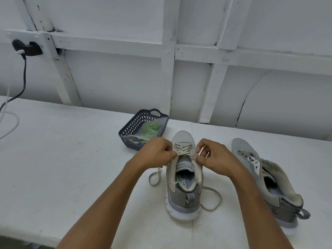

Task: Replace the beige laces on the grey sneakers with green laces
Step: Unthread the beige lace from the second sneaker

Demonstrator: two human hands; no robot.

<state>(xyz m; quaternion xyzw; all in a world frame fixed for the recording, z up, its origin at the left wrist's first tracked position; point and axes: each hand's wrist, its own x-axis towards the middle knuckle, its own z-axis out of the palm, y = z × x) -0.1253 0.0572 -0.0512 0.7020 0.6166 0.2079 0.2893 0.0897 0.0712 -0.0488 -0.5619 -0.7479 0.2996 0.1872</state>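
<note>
Middle sneaker [179, 198]: grey, white sole; I see a black-and-white zigzag heel tab.
Right sneaker [248, 150]: grey.
Threaded laces [182, 150]: beige.
Basket [133, 126]: dark blue-grey, diamond lattice.
Bagged laces [150, 130]: green.
Table [71, 159]: white.

Table [71, 159]: runs left to right against the wall [111, 83].
Basket [133, 123]: on the table, behind and left of the middle shoe [181, 200].
Bag [152, 129]: in the basket.
Middle shoe: upright, toe toward the wall.
Right shoe [285, 200]: right of the middle shoe, apart from it (tilted, toe also wallward).
Lace [183, 150]: threaded across the middle shoe, with its ends on the table either side.
Left hand [154, 153]: at the shoe's left, pinching the lace.
Right hand [213, 157]: at its right, pinching the lace.
Plug [27, 48]: on the wall, far left.
Cords [23, 78]: hang from the plug to the table's left end.
</note>
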